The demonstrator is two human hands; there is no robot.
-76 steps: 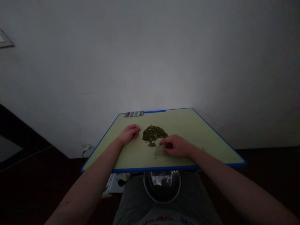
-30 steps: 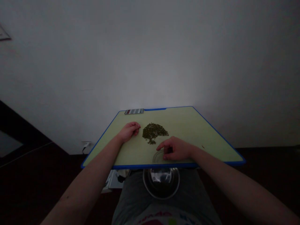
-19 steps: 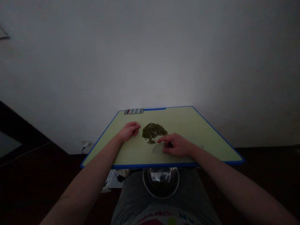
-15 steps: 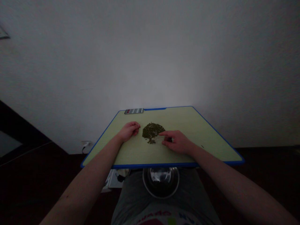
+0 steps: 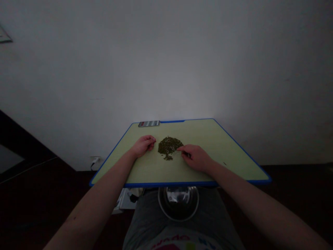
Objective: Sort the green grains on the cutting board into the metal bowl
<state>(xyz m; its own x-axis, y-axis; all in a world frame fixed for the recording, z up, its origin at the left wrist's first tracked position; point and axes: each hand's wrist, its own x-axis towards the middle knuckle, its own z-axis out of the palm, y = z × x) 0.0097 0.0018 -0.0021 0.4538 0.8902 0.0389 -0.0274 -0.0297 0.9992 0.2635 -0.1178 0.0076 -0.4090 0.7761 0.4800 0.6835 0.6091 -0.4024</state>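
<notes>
A flat pile of small dark-green grains or beans lies in the middle of the pale yellow-green tabletop; their exact kind is too small to tell. My right hand rests at the right edge of the pile, index finger stretched out to the nearest grains. Its thumb sits a little apart below, and the other fingers curl underneath. Left of the pile, not touching it, my left hand lies on the table with fingers curled together; whatever may be inside is hidden.
A phone lies at the table's back left. Below the front blue edge, a shiny metal bowl rests on my lap. One dark sliver lies right of my right hand. The wall stands directly behind the table.
My right thumb has drawn up closer to the index finger, beside the pile's lower right edge. The left hand has stayed in place.
</notes>
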